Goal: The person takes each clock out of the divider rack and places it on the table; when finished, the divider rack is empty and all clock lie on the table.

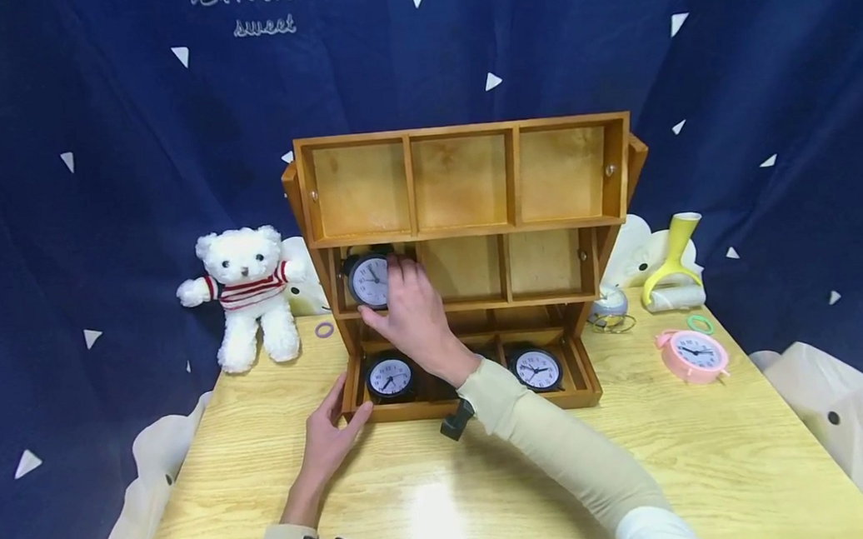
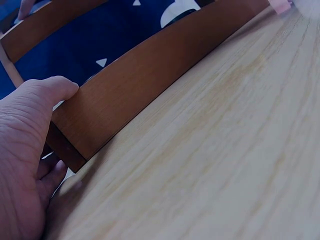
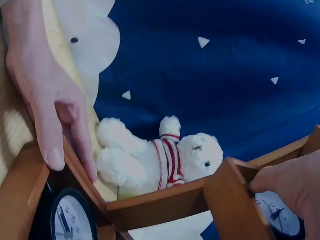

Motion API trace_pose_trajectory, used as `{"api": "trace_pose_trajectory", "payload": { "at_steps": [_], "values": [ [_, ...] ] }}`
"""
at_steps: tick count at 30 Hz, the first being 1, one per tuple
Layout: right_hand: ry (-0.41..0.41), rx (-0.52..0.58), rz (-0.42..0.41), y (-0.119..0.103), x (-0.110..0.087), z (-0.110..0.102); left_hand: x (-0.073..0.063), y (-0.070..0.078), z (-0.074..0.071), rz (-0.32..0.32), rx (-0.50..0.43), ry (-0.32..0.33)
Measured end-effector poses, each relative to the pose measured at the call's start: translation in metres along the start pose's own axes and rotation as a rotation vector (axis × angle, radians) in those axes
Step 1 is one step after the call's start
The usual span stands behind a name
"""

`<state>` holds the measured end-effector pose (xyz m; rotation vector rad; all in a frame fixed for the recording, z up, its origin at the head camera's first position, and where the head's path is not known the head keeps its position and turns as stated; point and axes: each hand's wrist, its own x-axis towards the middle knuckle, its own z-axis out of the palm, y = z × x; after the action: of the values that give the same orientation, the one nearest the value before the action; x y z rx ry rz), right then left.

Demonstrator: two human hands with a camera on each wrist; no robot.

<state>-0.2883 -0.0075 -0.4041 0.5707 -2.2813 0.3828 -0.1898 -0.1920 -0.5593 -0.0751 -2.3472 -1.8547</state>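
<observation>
A brown wooden tiered shelf stands on the table, its tiers divided into compartments. My right hand reaches into the middle tier's left compartment and holds a black alarm clock by its right side. In the right wrist view that clock is partly hidden by the hand and the shelf's edge. My left hand grips the shelf's lower left front corner; in the left wrist view its thumb lies over the front board. Black clocks sit in the bottom tier's left and right compartments.
A white teddy bear and a purple ring are left of the shelf. To the right are a pink alarm clock, a green ring, a yellow-handled roller and a small rounded grey object. A blue curtain hangs behind.
</observation>
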Motion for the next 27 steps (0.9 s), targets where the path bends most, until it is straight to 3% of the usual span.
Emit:
{"api": "trace_pose_trajectory", "payload": {
  "at_steps": [5, 10, 27],
  "values": [
    [0.029, -0.128, -0.010, -0.002, 0.003, 0.005, -0.005, 0.014, -0.002, 0.003, 0.037, -0.014],
    [0.034, -0.183, -0.016, -0.003, 0.009, 0.005, -0.004, 0.015, -0.002, -0.009, 0.022, -0.012],
    [0.114, -0.153, -0.030, -0.002, 0.013, 0.008, -0.001, 0.010, -0.002, -0.005, 0.023, -0.011]
  ]
}}
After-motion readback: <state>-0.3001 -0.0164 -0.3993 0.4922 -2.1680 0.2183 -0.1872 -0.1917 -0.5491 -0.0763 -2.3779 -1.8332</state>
